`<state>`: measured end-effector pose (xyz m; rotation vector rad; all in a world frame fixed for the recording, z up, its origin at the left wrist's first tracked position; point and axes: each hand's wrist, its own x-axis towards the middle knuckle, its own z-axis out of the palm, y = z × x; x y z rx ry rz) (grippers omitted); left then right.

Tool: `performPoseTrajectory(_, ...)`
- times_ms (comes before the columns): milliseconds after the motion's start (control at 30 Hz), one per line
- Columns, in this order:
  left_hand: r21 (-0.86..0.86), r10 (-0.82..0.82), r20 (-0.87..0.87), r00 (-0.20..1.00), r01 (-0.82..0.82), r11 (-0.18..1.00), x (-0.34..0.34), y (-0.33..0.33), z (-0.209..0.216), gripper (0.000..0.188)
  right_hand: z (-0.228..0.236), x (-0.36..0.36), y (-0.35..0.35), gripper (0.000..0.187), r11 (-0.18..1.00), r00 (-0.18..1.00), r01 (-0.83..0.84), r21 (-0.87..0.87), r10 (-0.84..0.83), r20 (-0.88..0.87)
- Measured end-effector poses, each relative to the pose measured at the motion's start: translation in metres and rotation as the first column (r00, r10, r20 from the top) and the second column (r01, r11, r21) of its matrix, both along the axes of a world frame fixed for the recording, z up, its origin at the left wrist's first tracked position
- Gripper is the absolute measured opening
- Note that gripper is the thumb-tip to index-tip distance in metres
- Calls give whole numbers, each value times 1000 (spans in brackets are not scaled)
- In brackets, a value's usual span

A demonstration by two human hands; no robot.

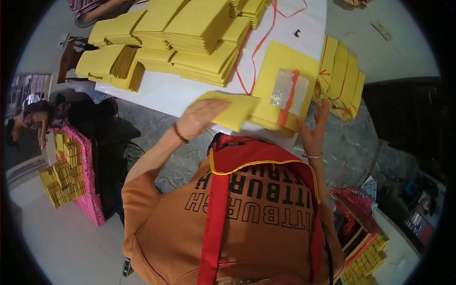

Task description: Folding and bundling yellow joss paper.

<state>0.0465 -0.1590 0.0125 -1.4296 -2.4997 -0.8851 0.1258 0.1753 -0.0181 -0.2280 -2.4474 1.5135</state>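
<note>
My left hand (202, 116) is closed on a folded piece of yellow paper (239, 113) at the table's near edge. The paper's right corner overlaps a stack of larger yellow sheets (287, 57). On that stack lies a clear plastic piece (277, 90) with an orange-red strip (290, 92) across it. My right hand (313, 135) is at the stack's near right corner, thumb by the edge and fingers spread, holding nothing that I can see.
Piles of folded yellow paper (190, 33) cover the table's (161, 90) far left. Red string (256, 52) trails between piles and stack. Tied yellow bundles (343, 71) stand off the right edge. At left, another person sits near a pink-covered surface (90, 204) with yellow bundles.
</note>
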Motion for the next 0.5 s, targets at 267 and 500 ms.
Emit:
performPoseTrajectory(267,-378,163,-224,961,-240,894,7,-78,-87,57,-2,-4,-10,62,968,991,-89,236,110,-78)
performPoseTrajectory(500,-461,306,-106,946,-319,828,18,-72,-105,56,-10,1,-6,48,971,993,-80,225,96,-62)
